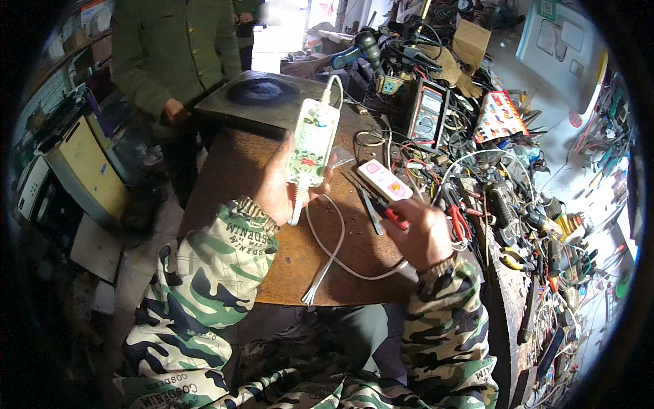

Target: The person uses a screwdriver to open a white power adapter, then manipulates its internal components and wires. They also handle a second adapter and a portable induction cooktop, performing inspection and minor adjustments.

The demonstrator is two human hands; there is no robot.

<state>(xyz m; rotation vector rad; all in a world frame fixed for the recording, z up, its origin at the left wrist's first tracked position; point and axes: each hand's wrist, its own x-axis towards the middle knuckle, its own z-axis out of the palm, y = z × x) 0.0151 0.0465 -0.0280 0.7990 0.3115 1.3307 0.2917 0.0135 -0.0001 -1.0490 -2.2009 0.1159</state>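
My left hand (276, 180) is closed around an opened white power adapter case (315, 143), held up above the bench with its circuit board showing. White cables leave the case at both ends. My right hand (424, 235) is low over the bench, slightly blurred. Its fingers are closed about a red-handled tool (396, 219) whose working end I cannot make out. Just beyond lies a white cover with a pink label (385, 180). Metal tweezers (371, 211) lie to the left of the red handle. A loose white cable (338, 249) with split ends curves toward the bench's near edge.
The brown wooden bench (286, 269) carries a dark square slab (255, 102) at its far left. A multimeter (429, 112) stands among tangled wires and tools on the right. Yellow-handled pliers (518, 259) lie at the right. A person in a green coat (180, 54) stands beyond the bench's left side.
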